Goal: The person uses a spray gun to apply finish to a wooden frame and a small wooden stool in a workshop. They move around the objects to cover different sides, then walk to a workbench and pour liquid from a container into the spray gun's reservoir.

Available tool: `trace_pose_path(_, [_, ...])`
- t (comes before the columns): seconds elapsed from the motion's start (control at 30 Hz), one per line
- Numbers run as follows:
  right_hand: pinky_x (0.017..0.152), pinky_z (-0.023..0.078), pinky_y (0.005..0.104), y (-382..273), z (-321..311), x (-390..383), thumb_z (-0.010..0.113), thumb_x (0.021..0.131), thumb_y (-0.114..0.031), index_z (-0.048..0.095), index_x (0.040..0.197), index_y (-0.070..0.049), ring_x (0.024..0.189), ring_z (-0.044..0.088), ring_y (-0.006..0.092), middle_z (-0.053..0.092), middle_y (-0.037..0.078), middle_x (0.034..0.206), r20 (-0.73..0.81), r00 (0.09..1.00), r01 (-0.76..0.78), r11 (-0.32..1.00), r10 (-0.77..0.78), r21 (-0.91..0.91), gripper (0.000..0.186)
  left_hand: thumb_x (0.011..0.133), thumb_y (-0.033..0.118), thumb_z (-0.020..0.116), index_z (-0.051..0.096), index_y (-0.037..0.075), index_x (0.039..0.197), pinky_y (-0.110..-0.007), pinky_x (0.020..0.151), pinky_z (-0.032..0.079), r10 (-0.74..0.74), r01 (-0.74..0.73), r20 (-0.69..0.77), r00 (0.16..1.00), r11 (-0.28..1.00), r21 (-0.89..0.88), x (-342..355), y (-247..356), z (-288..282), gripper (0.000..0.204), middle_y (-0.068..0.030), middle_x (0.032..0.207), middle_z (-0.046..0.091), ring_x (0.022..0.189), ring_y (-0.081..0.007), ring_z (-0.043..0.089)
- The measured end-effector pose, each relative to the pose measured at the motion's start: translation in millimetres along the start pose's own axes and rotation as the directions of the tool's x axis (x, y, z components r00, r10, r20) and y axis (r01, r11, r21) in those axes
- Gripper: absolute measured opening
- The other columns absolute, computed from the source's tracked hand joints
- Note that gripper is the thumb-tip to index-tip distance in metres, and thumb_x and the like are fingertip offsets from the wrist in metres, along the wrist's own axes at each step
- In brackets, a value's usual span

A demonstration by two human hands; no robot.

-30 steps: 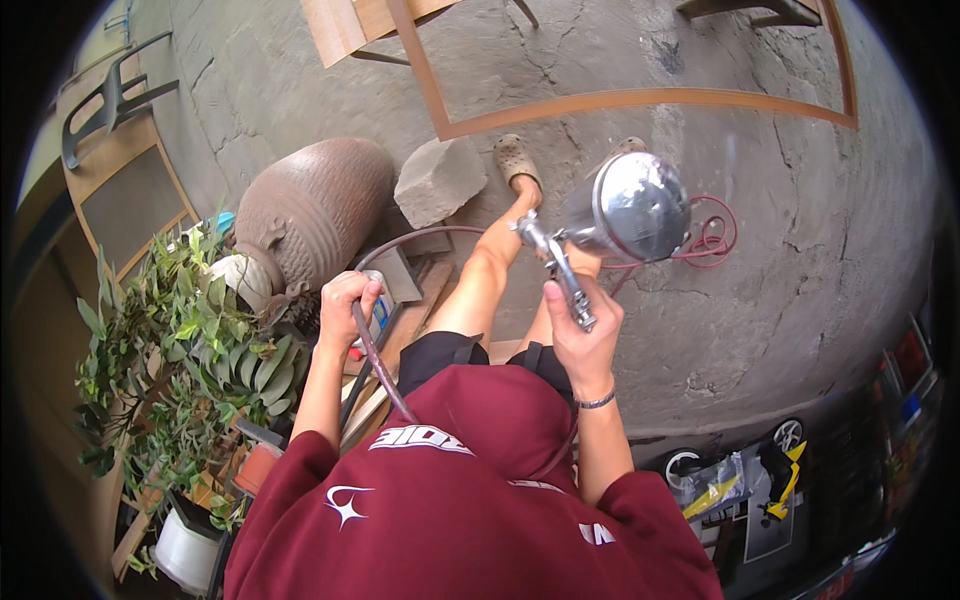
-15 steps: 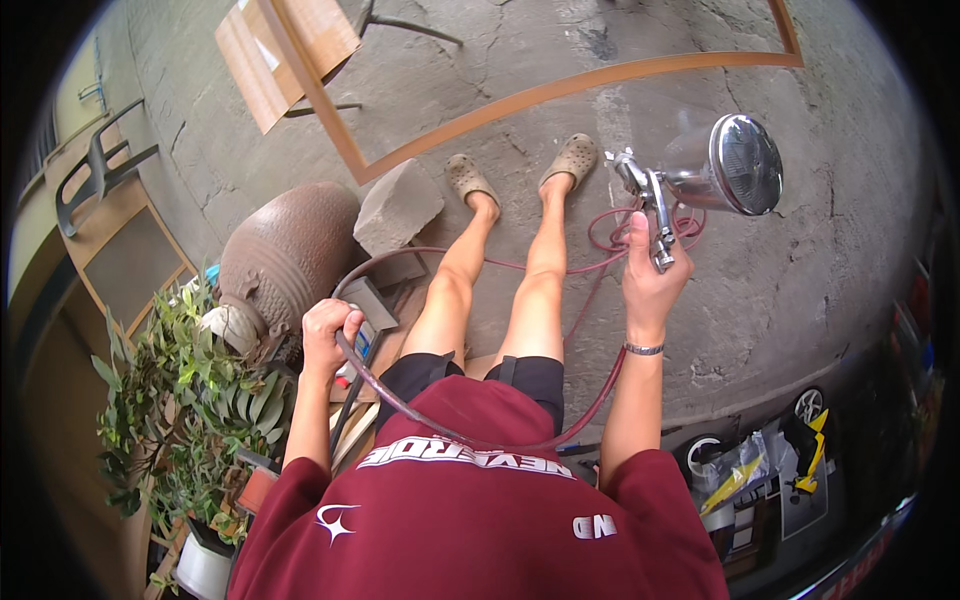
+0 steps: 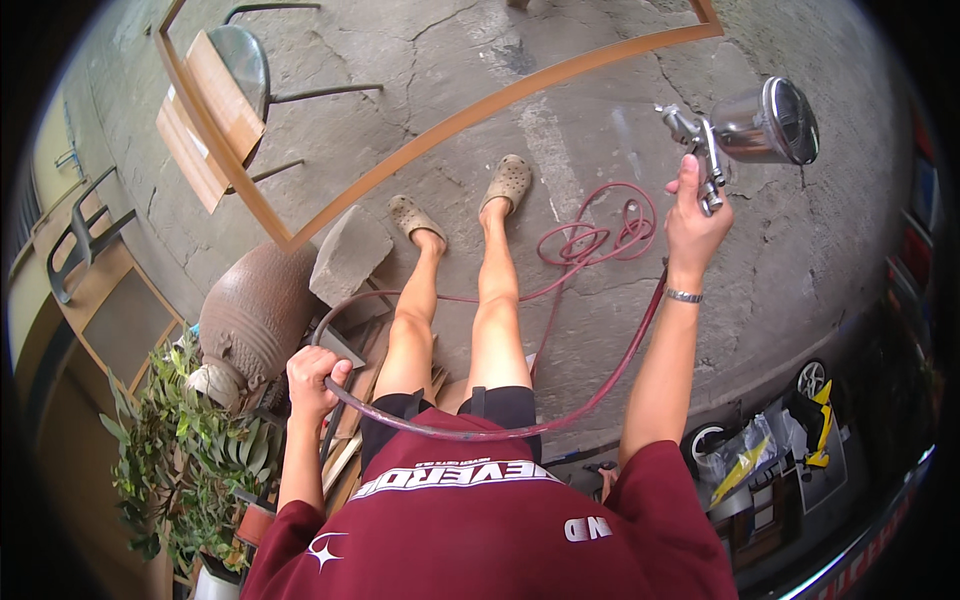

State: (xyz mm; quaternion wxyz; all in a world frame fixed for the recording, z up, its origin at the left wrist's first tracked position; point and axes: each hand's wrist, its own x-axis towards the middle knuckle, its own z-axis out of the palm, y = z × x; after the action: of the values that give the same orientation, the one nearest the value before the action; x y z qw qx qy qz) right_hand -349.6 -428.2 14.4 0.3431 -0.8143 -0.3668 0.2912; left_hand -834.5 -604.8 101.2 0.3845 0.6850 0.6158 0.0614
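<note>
My right hand (image 3: 697, 228), raised out to the right, is wrapped round the handle of a silver spray gun (image 3: 752, 124) with a round metal cup. The gun's nozzle end points left. On the other side, my left hand (image 3: 315, 382) is closed round a dark red air hose (image 3: 455, 433), which sags in a loop across my lap toward my right forearm. Where the hose joins the gun is hidden. Beyond my feet stands or hangs a brown wooden frame (image 3: 470, 110); its thin lower bar is apart from the spray gun.
More hose (image 3: 600, 238) lies coiled on the cracked concrete floor. To my left are a large brown clay jar (image 3: 262, 312), a stone block (image 3: 350, 255) and a leafy plant (image 3: 190, 455). A chair with a wooden board (image 3: 215, 120) stands behind the frame. Parts (image 3: 765, 450) lie at the right.
My right hand has carried the spray gun farther right and slightly up. The view has shifted, so the wooden frame and jar sit farther left. My left hand still grips the hose.
</note>
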Motion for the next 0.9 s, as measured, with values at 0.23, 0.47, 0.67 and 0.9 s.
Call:
trace_pose_path(0.23, [0.039, 0.037, 0.0258, -15, -39, 79, 0.069, 0.100, -0.042, 0.071, 0.082, -0.001, 0.042, 0.051, 0.0080, 0.066, 0.002, 0.064, -0.257, 0.958, 0.107, 0.991, -0.123, -0.074, 0.045, 0.089, 0.028, 0.072, 0.056, 0.004, 0.063, -0.043, 0.057, 0.040, 0.006, -0.007, 0.037, 0.999, 1.000, 0.020, 23, 24, 12, 0.038, -0.0105, 0.056, 0.049, 0.055, -0.0319, 0.052])
trace_pose_path(0.47, [0.039, 0.037, 0.0232, -17, -65, 44, 0.070, 0.100, -0.039, 0.072, 0.090, 0.000, 0.044, 0.051, 0.0040, 0.069, 0.003, 0.068, -0.075, 0.995, -0.059, 0.998, 0.059, -0.002, 0.040, 0.090, 0.027, 0.070, 0.055, 0.003, 0.064, -0.043, 0.057, 0.040, -0.045, 0.045, 0.027, 0.999, 0.999, 0.016, 33, 27, 13, 0.039, -0.0120, 0.057, 0.047, 0.055, -0.0330, 0.050])
trace_pose_path(0.67, [0.041, 0.033, 0.0222, -65, -64, -24, 0.073, 0.099, -0.032, 0.074, 0.093, 0.000, 0.045, 0.049, 0.0031, 0.069, 0.002, 0.069, 0.239, 0.953, -0.229, 0.957, 0.184, 0.176, 0.032, 0.091, 0.025, 0.068, 0.059, 0.003, 0.066, -0.043, 0.057, 0.040, -0.053, 0.053, 0.007, 0.999, 0.998, -0.023, 35, 27, 15, 0.035, -0.0118, 0.057, 0.046, 0.055, -0.0332, 0.051])
trace_pose_path(0.9, [0.049, 0.038, 0.0261, -38, -70, 61, 0.069, 0.100, -0.039, 0.076, 0.095, -0.001, 0.051, 0.056, 0.0086, 0.069, 0.003, 0.069, -0.227, 0.972, 0.020, 0.980, -0.066, -0.200, 0.039, 0.089, 0.024, 0.070, 0.059, 0.003, 0.066, -0.043, 0.057, 0.041, 0.008, -0.009, -0.013, 1.000, 0.999, -0.032, 27, 35, 12, 0.033, -0.0110, 0.058, 0.051, 0.055, -0.0322, 0.053])
